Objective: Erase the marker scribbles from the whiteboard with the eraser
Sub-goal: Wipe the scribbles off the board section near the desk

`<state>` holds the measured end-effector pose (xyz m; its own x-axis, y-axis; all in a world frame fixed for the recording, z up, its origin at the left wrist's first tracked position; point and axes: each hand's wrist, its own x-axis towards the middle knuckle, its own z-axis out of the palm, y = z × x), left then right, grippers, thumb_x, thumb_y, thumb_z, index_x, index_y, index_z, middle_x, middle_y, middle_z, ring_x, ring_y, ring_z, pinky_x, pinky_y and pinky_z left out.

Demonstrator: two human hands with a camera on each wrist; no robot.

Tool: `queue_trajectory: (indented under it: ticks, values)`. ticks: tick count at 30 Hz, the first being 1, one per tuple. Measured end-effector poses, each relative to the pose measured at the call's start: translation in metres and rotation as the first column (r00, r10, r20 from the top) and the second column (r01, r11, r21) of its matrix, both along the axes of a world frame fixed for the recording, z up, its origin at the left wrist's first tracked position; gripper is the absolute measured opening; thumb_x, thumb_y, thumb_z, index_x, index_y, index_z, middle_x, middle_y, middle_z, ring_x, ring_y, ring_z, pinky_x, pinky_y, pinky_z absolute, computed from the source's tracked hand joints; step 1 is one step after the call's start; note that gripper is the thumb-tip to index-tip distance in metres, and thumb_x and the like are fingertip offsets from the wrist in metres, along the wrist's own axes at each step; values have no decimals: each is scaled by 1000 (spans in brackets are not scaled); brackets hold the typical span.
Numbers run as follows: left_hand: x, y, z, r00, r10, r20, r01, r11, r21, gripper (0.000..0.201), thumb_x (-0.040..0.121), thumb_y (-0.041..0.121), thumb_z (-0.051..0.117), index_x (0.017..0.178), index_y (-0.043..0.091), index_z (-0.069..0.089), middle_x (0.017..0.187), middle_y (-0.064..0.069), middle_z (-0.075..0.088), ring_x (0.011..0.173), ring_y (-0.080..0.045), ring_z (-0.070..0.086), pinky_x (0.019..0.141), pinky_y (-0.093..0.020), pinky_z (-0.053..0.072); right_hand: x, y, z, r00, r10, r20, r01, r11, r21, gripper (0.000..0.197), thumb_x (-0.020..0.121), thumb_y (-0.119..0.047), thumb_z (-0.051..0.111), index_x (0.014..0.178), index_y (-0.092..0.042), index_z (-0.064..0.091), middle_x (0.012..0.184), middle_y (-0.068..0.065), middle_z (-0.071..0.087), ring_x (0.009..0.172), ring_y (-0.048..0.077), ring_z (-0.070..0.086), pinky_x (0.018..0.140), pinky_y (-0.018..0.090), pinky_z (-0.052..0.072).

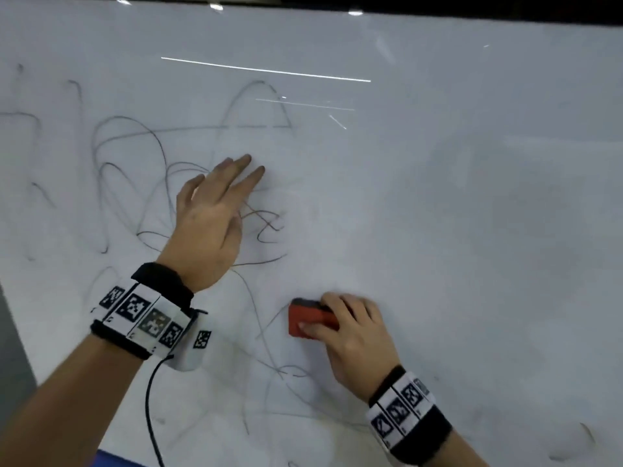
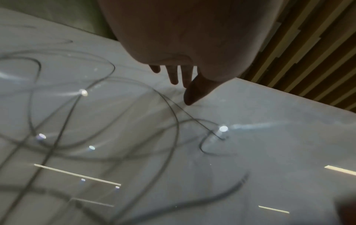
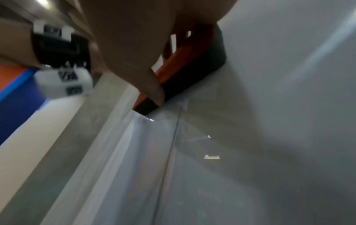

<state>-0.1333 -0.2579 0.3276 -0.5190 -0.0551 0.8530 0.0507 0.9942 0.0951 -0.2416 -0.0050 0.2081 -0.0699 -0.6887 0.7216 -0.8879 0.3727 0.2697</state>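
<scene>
The whiteboard [image 1: 438, 197] fills the head view, its right side wiped to faint grey smears, its left and lower middle covered by looping marker scribbles [image 1: 135, 156]. The left hand [image 1: 212, 217] lies over those loops with fingers straight and spread, holding nothing; whether the palm touches the board cannot be told. The right hand [image 1: 350, 335] is curled around the eraser [image 1: 308, 320], low and centre on the board, at the right edge of the scribbles. Its long axis runs roughly left to right, orange back facing the camera. Only the right wrist view shows the eraser's dark felt [image 3: 192, 79] lying flat against the board.
</scene>
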Motion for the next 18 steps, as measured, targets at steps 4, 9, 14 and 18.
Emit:
queue_trajectory:
  ticks: [4, 9, 14, 18]
  values:
    - [12, -20, 35, 996, 22, -92, -21, 1000, 20, 75, 83, 7, 50, 156, 21, 44, 166, -4, 34, 153, -26, 33, 119, -46, 19, -1, -33, 146, 996, -74, -41, 57, 942, -330, 40, 76, -17, 77, 112, -34, 76, 125, 9, 61, 106, 33, 53, 91, 41, 36]
    - [20, -48, 70, 987, 63, -145, -44, 990, 131, 75, 84, 13, 50, 158, 23, 39, 167, -5, 29, 155, -27, 27, 120, -48, 15, 2, -74, 269, 989, -148, 21, 130, 784, -607, 39, 79, -28, 72, 117, -36, 72, 128, 6, 55, 111, 29, 52, 90, 30, 28]
    - [13, -75, 75, 988, 57, -142, -29, 981, 190, 74, 87, 5, 55, 157, 25, 40, 166, -5, 28, 155, -27, 24, 122, -57, 17, 19, -96, 122, 986, -165, -25, 137, 884, -447, 36, 81, -20, 77, 115, -30, 75, 127, 14, 60, 108, 35, 52, 92, 42, 37]
    - [4, -88, 69, 991, 53, -125, -37, 991, 125, 72, 89, 4, 57, 156, 27, 42, 167, -5, 28, 154, -26, 27, 119, -52, 21, 27, -77, -7, 982, -189, 16, 189, 968, -167, 45, 64, -13, 87, 105, -31, 78, 127, 12, 58, 108, 34, 53, 93, 47, 41]
